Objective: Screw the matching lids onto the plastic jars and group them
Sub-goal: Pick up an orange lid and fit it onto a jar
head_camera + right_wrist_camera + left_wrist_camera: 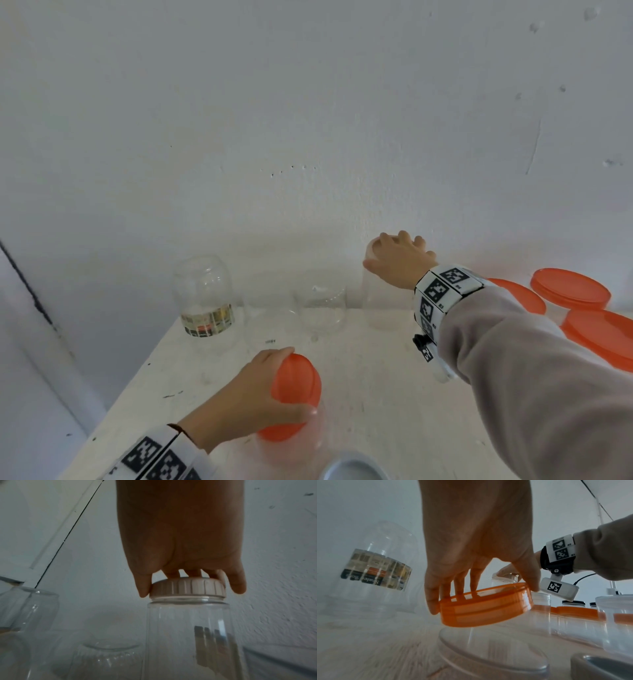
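Observation:
My left hand (253, 390) grips an orange lid (297, 380) from above, fingers curled round its rim. In the left wrist view the orange lid (486, 605) hangs tilted just above the open mouth of a clear jar (489, 653) near the table's front. My right hand (399, 258) reaches to the back by the wall and grips a cream ribbed lid (187, 587) that sits on a tall clear jar (187, 635). Its fingers curl round the lid's edge.
A clear jar with a printed label (205, 298) and another clear jar (322, 305) stand at the back. Several orange lids (570, 289) lie at the right. A grey lid (352, 467) lies at the front edge. The white wall is close behind.

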The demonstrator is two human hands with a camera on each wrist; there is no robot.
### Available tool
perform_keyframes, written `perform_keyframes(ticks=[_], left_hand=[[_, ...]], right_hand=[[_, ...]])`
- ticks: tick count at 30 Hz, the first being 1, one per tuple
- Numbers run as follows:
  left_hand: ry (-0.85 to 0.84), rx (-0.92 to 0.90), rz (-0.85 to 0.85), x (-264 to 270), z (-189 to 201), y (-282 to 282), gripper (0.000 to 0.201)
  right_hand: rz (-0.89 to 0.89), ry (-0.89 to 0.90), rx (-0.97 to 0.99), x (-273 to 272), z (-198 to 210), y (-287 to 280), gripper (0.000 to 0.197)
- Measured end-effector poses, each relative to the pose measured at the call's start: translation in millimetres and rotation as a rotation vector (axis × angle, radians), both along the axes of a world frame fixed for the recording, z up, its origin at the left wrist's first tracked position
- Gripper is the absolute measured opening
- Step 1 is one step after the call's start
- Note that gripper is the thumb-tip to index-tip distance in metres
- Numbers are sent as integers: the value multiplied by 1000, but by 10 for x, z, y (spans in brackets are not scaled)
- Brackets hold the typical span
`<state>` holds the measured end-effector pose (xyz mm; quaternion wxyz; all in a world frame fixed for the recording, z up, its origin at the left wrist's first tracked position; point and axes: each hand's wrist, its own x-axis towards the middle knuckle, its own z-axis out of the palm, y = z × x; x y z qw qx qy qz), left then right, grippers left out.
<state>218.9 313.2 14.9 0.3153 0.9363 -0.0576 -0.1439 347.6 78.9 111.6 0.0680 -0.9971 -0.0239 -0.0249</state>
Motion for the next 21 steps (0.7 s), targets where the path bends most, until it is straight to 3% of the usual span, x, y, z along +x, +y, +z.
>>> perform_keyframes(ticks=[3,8,11,14,16,21], left_hand=[[-25,-76,35,-13,36,46,119],[-73,-176,117,-42,21,155,115],[-73,-232,160,-60,20,213,111],[-69,-275,197,-63,12,242,100],[-67,-303,225,-68,-7,263,92],[-34,-328,288,-132,-38,358,86]], right_hand=[[-27,-7,-38,-15,30,77,56],[-180,32,-74,-51,114,335,44],[-28,-38,-212,-15,70,433,56],[318,-134,-107,78,-40,563,58],[444,-83,-22,146,-161,686,61],[325,167,-28,258,-495,861,72]])
